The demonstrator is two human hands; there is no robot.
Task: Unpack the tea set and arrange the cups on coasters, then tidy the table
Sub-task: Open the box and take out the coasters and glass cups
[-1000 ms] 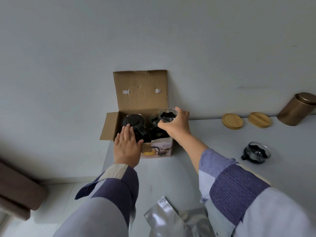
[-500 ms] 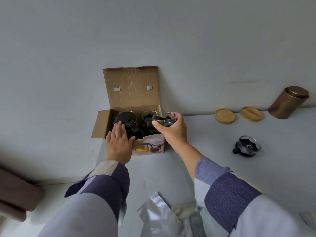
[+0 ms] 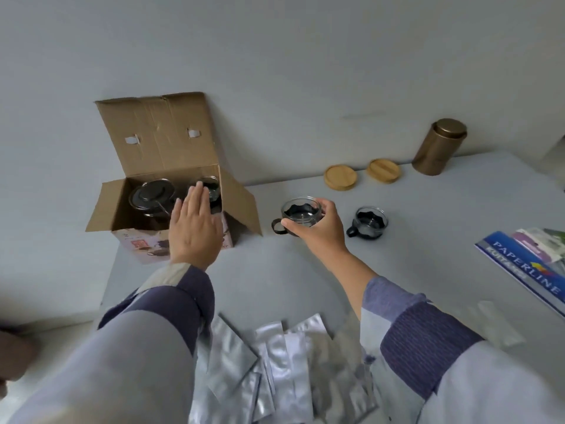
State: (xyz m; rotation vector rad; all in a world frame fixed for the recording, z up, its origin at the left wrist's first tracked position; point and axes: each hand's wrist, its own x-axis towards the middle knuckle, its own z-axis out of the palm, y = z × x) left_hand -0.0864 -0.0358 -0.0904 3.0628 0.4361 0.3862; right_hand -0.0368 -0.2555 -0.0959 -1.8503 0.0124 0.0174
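Head view shows your right hand point(image 3: 318, 229) carrying a glass cup point(image 3: 301, 213) above the desk point(image 3: 275, 280), clear of the cardboard box point(image 3: 159, 191); your grip pinches the rim from the side, thumb near the dark handle. Your left hand point(image 3: 194, 228) hovers flat and released over the front of the box, where the teapot point(image 3: 153, 197) and one more cup point(image 3: 208, 188) sit inside. Another cup point(image 3: 368, 221) stands on the desk, not on a coaster. The two wooden coasters point(image 3: 341, 176) lie by the wall, near the bronze tin point(image 3: 438, 146).

The risk, as I judge it: a rim pinch on smooth glass can slip, and the glass may lift out of its dark holder. Setting it down near the other cup could knock them together. The foil pouches point(image 3: 275, 362) in front could snag your sleeve.
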